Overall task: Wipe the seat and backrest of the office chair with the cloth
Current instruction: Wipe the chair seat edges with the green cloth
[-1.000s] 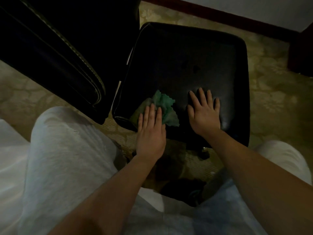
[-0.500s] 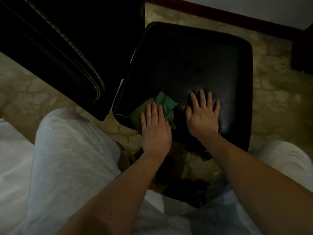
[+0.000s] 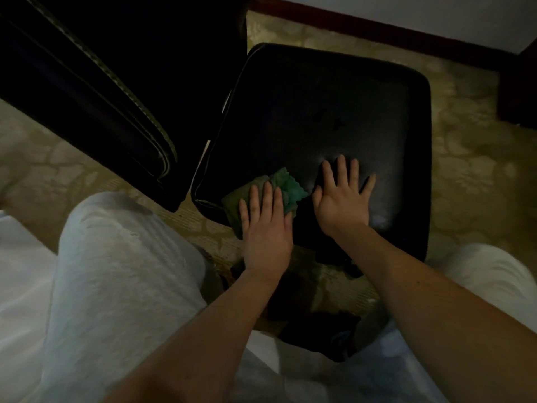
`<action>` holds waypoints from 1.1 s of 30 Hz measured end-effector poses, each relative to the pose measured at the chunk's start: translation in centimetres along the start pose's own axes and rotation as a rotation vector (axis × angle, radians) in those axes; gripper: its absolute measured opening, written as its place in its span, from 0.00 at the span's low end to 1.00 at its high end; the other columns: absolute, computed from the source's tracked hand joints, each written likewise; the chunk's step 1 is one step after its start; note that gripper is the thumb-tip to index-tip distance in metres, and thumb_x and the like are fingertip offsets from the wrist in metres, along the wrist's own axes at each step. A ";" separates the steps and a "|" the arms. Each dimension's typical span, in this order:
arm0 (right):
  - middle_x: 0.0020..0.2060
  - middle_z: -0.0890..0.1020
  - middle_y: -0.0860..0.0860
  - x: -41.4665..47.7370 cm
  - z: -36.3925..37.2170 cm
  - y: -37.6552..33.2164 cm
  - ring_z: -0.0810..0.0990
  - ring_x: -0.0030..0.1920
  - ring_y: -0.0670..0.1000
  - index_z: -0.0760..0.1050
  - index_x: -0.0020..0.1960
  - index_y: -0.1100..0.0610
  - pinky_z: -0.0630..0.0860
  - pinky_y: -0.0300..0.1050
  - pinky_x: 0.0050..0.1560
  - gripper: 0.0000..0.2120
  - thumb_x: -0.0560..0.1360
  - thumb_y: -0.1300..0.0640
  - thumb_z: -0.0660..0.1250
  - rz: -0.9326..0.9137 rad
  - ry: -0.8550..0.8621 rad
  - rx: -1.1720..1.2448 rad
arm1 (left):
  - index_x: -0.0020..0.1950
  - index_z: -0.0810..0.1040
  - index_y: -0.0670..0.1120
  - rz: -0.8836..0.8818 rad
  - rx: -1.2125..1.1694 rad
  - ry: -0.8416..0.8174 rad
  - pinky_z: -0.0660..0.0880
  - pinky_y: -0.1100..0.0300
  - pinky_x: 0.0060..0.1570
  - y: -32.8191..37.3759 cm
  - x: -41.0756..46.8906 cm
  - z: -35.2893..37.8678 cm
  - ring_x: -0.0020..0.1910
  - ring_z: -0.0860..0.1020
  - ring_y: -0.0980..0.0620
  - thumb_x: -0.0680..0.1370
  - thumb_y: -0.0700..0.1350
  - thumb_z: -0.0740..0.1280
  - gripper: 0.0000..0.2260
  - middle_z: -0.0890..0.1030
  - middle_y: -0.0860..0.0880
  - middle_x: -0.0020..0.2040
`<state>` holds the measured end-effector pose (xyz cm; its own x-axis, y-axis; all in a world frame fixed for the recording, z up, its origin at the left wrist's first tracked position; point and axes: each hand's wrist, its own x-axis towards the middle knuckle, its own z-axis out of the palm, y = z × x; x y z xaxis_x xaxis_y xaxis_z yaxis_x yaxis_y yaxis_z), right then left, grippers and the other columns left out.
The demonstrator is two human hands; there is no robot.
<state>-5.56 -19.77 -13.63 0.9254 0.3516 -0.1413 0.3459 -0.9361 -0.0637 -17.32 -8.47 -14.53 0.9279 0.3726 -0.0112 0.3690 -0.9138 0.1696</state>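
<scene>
I count one seat point(image 3: 334, 112), black and glossy, filling the middle of my view, and one backrest point(image 3: 87, 91), the dark padded slab with pale stitching running along its edge, lying off to the left and far side of the seat, close beside it. There is one cloth point(image 3: 286, 184), green with a scalloped edge, crumpled on the near left corner of the seat.

Two hands are in view, both flat on the seat. The left hand point(image 3: 266, 228) lies palm down on top of the cloth, its fingers point(image 3: 274, 199) straight and pressed close together, covering the near part of the cloth so that only the far and left parts show past the fingertips. It presses rather than grips; nothing is pinched. The right hand point(image 3: 341, 199) rests bare on the leather just to the right of the cloth, near it but not on it, with its fingers point(image 3: 353, 173) spread apart and the thumb angled towards the cloth.

Two light grey trouser legs frame the near edge, one knee point(image 3: 116, 257) at the left and one point(image 3: 479, 271) at the right. The patterned carpet point(image 3: 470, 170) shows around the seat, and a dark skirting board point(image 3: 377, 27) runs along the far wall. The light is dim, and the shapes under the near edge of the seat are too dark for me to make out.
</scene>
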 end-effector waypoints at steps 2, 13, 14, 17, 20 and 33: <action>0.81 0.44 0.53 0.5 -0.2 0.1 0.39 0.80 0.56 0.44 0.81 0.50 0.39 0.71 0.74 0.29 0.82 0.44 0.44 -0.043 -0.009 -0.011 | 0.81 0.58 0.45 0.025 0.022 0.017 0.46 0.44 0.78 -0.6 -0.1 0.2 0.81 0.53 0.43 0.84 0.54 0.43 0.27 0.58 0.45 0.81; 0.81 0.45 0.49 1.1 -0.5 0.3 0.40 0.80 0.54 0.45 0.81 0.44 0.36 0.70 0.74 0.32 0.80 0.34 0.44 -0.035 -0.015 0.098 | 0.80 0.60 0.45 0.081 0.063 0.043 0.47 0.45 0.77 -3.6 0.2 0.5 0.81 0.54 0.44 0.84 0.51 0.45 0.25 0.60 0.46 0.81; 0.81 0.45 0.50 1.3 -0.6 0.0 0.39 0.80 0.54 0.45 0.81 0.45 0.36 0.71 0.73 0.32 0.80 0.35 0.44 -0.017 -0.030 0.103 | 0.80 0.60 0.44 0.039 0.032 0.050 0.46 0.45 0.78 -3.0 0.2 0.6 0.81 0.54 0.44 0.84 0.51 0.45 0.26 0.59 0.46 0.81; 0.81 0.43 0.52 2.2 -0.5 -1.3 0.37 0.79 0.58 0.43 0.81 0.45 0.34 0.74 0.70 0.33 0.80 0.34 0.44 0.005 -0.042 0.091 | 0.80 0.61 0.43 -0.049 -0.030 0.080 0.45 0.45 0.78 -0.7 0.0 0.7 0.81 0.54 0.42 0.83 0.50 0.45 0.26 0.59 0.44 0.81; 0.81 0.43 0.53 3.0 -0.3 -1.8 0.38 0.79 0.57 0.42 0.81 0.45 0.34 0.71 0.73 0.31 0.81 0.36 0.42 -0.107 -0.016 0.055 | 0.79 0.62 0.42 0.018 0.005 0.077 0.49 0.44 0.77 -0.9 0.0 1.0 0.80 0.56 0.41 0.83 0.50 0.47 0.26 0.61 0.43 0.80; 0.81 0.46 0.50 3.5 0.0 -1.8 0.39 0.80 0.54 0.45 0.80 0.42 0.35 0.65 0.76 0.30 0.81 0.36 0.43 -0.159 0.018 0.112 | 0.79 0.63 0.41 -0.092 -0.022 0.077 0.53 0.43 0.78 -3.8 0.2 0.3 0.80 0.56 0.41 0.82 0.48 0.46 0.26 0.62 0.43 0.80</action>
<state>-2.98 -16.83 -14.02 0.8637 0.4934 -0.1031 0.4692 -0.8618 -0.1930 -18.52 -4.97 -15.50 0.8833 0.4664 0.0478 0.4501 -0.8720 0.1927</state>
